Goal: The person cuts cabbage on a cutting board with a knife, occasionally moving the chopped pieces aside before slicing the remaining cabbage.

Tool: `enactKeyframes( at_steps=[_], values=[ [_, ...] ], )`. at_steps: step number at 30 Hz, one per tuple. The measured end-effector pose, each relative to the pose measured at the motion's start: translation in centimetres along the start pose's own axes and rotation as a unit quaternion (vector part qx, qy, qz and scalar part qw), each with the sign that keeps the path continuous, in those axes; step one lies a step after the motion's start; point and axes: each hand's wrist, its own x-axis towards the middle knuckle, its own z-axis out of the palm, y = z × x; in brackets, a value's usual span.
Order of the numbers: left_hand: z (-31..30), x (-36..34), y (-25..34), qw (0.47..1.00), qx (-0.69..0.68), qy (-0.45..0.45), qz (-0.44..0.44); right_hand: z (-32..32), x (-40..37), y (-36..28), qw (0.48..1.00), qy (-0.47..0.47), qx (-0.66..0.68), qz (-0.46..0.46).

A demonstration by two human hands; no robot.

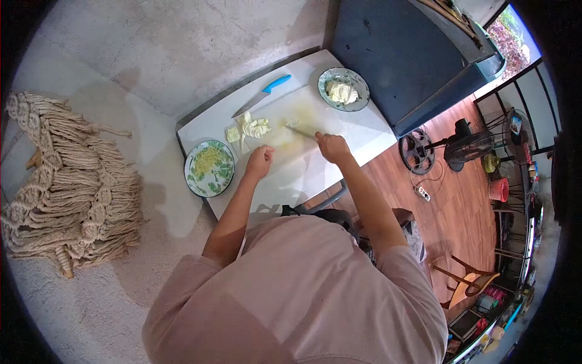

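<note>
My right hand [333, 147] is closed around the handle of a knife [299, 131], whose blade points left over the pale cutting board [303, 111]. My left hand [259, 162] is curled into a fist near the board's lower left; whatever its fingers may hold is hidden. Just above it lie cut cabbage leaves [254, 127]. A second knife with a blue handle [277, 83] rests along the far side. Left of my left hand, a leaf-patterned plate [197, 179] holds finely shredded pale green food [210, 162]. Another plate [362, 87] at the right holds a cabbage chunk [341, 92].
The white table [212, 121] stands against a concrete wall [182, 48]. A dark blue cabinet-like body [400, 54] borders its right end. Knotted rope [79, 188] hangs at left. On the wooden floor are a fan [470, 145], a power strip [422, 193] and a wooden chair [470, 285].
</note>
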Motion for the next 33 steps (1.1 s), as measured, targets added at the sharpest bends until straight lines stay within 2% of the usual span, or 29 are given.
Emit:
enactKeyframes(
  at_steps=[2, 4, 8, 11, 12, 13, 15, 18, 20, 21, 23, 24, 26, 30, 33],
  values=[
    [0.3, 0.1, 1.6, 1.0, 0.004, 0.007, 0.002, 0.4, -0.6, 0.5, 0.998, 0.032, 0.049, 0.009],
    [0.4, 1.5, 3.9, 0.996, 0.084, 0.037, 0.018, 0.3, -1.3, 0.4, 0.985, 0.082, 0.15, 0.029],
    [2.8, 4.8, 5.0, 0.993, 0.107, 0.046, 0.016, 0.8, -4.8, -1.0, 0.953, 0.049, 0.274, 0.123],
    [4.2, 7.7, 6.2, 0.988, 0.143, 0.064, 0.001, 1.1, -5.3, -0.7, 0.943, 0.072, 0.283, 0.16],
    [4.5, 8.4, 6.3, 0.991, 0.115, 0.066, -0.007, 1.1, -5.4, -0.3, 0.942, 0.159, 0.271, 0.117],
    [4.9, 9.0, 6.4, 0.994, 0.087, 0.067, -0.017, 0.9, -5.3, 0.6, 0.942, 0.155, 0.273, 0.12],
    [6.0, 10.4, 6.1, 0.99, 0.126, 0.065, -0.003, -0.1, -4.2, 2.4, 0.959, 0.135, 0.209, 0.138],
    [7.3, 12.3, 5.5, 0.994, 0.089, 0.052, 0.032, -0.7, -2.6, 5.5, 0.976, 0.1, 0.153, 0.121],
    [7.2, 12.3, 6.3, 0.989, 0.11, 0.088, 0.049, 0.0, -1.8, 7.7, 0.988, 0.065, 0.1, 0.104],
    [6.5, 11.7, 8.1, 0.988, 0.115, 0.091, 0.04, -0.5, -1.4, 8.2, 0.988, 0.06, 0.105, 0.096],
    [5.1, 8.8, 12.4, 0.987, 0.074, 0.129, -0.059, -1.3, -1.0, 8.9, 0.991, 0.049, 0.1, 0.075],
    [5.3, 7.1, 12.2, 0.986, 0.078, 0.13, -0.072, -0.9, -0.5, 9.4, 0.992, 0.038, 0.102, 0.068],
    [5.2, 5.3, 11.2, 0.973, 0.067, 0.111, -0.19, -0.1, 0.9, 10.4, 0.994, 0.032, 0.091, 0.057],
    [6.8, 2.7, 8.5, 0.965, 0.104, 0.104, -0.217, 0.3, 1.7, 10.4, 0.993, -0.001, 0.109, 0.031],
    [7.7, 3.7, 7.4, 0.966, 0.04, 0.156, -0.2, 0.4, 1.6, 9.9, 0.993, -0.015, 0.113, 0.009]
  ],
)
